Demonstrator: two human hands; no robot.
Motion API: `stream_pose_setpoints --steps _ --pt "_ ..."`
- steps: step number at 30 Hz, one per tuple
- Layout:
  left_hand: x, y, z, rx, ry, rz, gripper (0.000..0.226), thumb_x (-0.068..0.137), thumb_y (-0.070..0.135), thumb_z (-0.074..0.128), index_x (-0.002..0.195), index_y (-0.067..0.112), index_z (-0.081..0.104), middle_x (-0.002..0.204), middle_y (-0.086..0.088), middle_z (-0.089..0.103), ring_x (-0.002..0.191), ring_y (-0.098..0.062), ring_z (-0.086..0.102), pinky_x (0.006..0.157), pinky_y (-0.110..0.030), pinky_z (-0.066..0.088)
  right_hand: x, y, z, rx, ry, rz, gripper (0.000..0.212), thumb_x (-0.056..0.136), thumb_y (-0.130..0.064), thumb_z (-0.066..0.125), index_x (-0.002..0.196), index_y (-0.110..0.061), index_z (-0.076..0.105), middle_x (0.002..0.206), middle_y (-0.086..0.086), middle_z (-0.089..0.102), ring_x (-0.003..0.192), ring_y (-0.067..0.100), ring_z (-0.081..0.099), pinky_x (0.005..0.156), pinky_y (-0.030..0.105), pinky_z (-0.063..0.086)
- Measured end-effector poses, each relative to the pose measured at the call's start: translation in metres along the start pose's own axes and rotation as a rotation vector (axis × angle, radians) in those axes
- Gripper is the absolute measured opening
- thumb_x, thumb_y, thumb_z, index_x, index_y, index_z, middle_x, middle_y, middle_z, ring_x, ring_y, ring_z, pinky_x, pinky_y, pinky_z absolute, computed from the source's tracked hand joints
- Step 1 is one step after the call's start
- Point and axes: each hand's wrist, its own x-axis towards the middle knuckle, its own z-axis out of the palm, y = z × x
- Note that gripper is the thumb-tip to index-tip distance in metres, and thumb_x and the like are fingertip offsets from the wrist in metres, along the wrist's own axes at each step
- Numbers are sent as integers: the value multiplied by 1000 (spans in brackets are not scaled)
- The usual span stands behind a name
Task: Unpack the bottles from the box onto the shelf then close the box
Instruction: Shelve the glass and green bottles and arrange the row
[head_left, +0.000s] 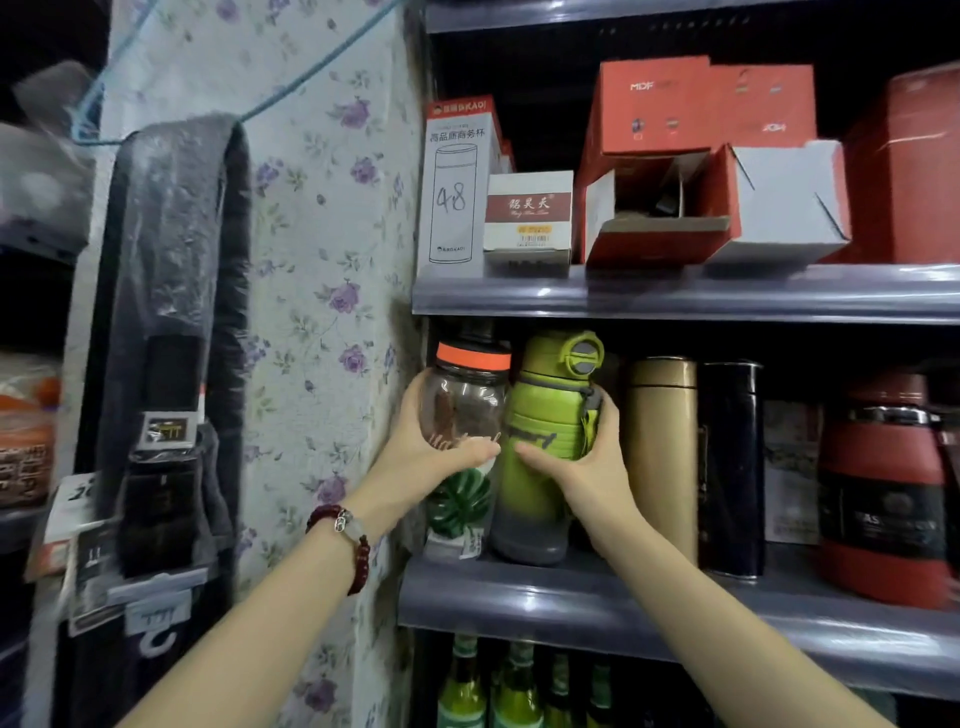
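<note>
Reaching up and forward from the bottom of the view, both forearms stretch toward the middle shelf. The left wrist carries a dark red bead bracelet. The left hand curls its grip round the clear bottle, thumb across the front, fingers behind the left side; this bottle has an orange collar under a black cap and stands at the shelf's left end, against the floral wall. The right hand wraps its grip round the green bottle, thumb lying over the front band, fingers round the right side by the strap. The green bottle stands upright on the shelf, touching the clear one. Just right of it stand a gold flask, a black flask and, further right, a red jug. Above, the upper shelf carries white and red cartons, among them an open red box. Below, green glass bottles show on the lowest shelf.
</note>
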Motion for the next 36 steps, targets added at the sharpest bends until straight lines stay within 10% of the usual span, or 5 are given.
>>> stream_pose_setpoints --steps 10,15,22,31,36 --pt "-6 -13 15 -42 55 -52 107 46 50 90 137 45 33 128 19 58 118 -4 57 105 -39 44 -1 -12 -14 -190 -9 -81 77 57 -23 88 121 -37 46 91 -24 63 85 -12 57 75 11 44" --pt "-9 -18 24 -59 49 -129 115 43 60 88 139 49 25 138 15 51 124 -8 52 107 -40 42 -3 1 -21 -166 -23 -38 69 60 -29 86 118 -36 49 97 -17 70 93 3 65 93 38 53" --pt "-26 -20 26 -18 22 -135 103 54 37 90 138 40 29 125 25 49 114 7 48 108 -28 37 -13 18 -22 -270 -81 5 119 48 -43 91 144 -36 22 127 -10 57 113 13 56 100 36 45" --pt "-34 -28 16 25 92 -220 101 59 43 86 141 32 27 125 11 53 113 -6 52 105 -33 41 0 25 -29 0 -284 231 82 51 -9 91 123 -15 51 111 5 70 101 20 68 84 34 57" --pt "-41 -32 14 82 15 -233 109 51 48 87 142 38 27 134 13 53 119 -4 52 108 -32 39 -8 19 -11 -374 -153 193 117 26 -71 85 126 -23 47 120 1 61 115 23 56 96 43 50"
